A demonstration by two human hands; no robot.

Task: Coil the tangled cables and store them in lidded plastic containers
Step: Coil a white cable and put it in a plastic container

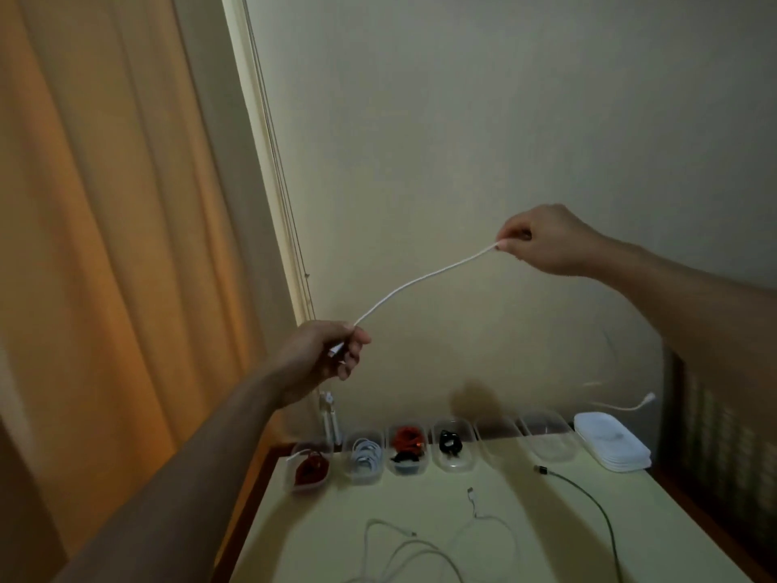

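A white cable (424,280) stretches through the air between my two raised hands. My left hand (323,355) grips its lower end, the plug showing between the fingers. My right hand (542,239) pinches the cable higher up on the right; its loose tail (630,405) swings blurred below my right arm. On the table, a row of clear plastic containers (454,452) lines the far edge; several hold coiled cables in dark red, white, orange and black, and two on the right look empty. A stack of white lids (611,441) lies at the row's right end.
Loose white cables (424,553) lie tangled on the pale table (525,528) near me, and a dark cable (588,498) runs along its right side. An orange curtain (105,246) hangs at the left. A plain wall stands behind the table.
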